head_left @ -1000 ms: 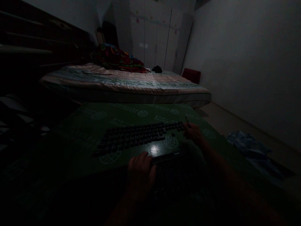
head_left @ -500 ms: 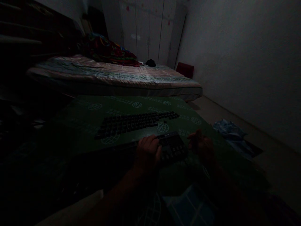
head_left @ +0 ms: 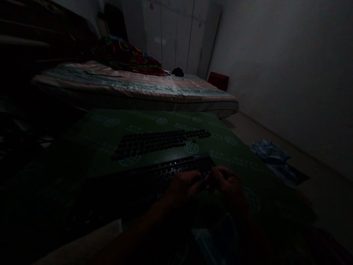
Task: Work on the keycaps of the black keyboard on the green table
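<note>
A black keyboard [head_left: 176, 165] lies across the green table, with many bare key sockets showing in its middle. Behind it, rows of loose black keycaps [head_left: 153, 143] are laid out on the table in keyboard order. My left hand [head_left: 187, 182] is at the keyboard's right part, its fingers bent and pressed together. Close beside it, my right hand [head_left: 224, 180] has curled fingers, and the fingertips of both hands meet over the keyboard's right end. Whatever is between them is too dark and small to make out.
The green table [head_left: 234, 154] carries white globe prints. A bed [head_left: 165, 88] with a dark red blanket [head_left: 129, 59] stands behind it. Blue-white cloth [head_left: 268, 152] lies right of the table, and blue cloth [head_left: 215, 239] shows at the bottom. The room is very dim.
My right hand has moved left and down to the keyboard's right end. My left hand has shifted right off the keyboard's middle, uncovering sockets there. Both hands now meet.
</note>
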{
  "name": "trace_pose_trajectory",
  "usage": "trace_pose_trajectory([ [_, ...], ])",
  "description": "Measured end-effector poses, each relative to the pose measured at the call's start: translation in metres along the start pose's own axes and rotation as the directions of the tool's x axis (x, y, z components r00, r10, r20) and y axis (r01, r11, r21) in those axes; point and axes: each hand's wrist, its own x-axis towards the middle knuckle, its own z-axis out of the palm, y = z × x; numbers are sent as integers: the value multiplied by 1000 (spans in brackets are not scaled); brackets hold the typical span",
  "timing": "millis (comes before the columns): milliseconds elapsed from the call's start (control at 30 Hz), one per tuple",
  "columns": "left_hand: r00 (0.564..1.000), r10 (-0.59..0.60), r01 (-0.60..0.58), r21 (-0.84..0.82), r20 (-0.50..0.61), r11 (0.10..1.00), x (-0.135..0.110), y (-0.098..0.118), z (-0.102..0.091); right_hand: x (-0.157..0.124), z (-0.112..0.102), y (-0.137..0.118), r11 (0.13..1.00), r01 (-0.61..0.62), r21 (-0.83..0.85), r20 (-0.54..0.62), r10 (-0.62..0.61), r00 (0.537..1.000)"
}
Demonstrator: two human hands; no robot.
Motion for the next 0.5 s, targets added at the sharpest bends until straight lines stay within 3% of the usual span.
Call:
trace_pose_trajectory([
  [133,998,-37,42,104,-51,994,1,-2,-2,-6,-3,8,988,96,-123,120,-82,989],
  [267,1000,-8,5,151,14,988,1,-4,1,-16,-10,12,943,301,-139,228,-266,937],
  [500,991,-76,43,289,106,956,0,-2,11,-26,-18,22,907,375,-190,214,-334,918],
])
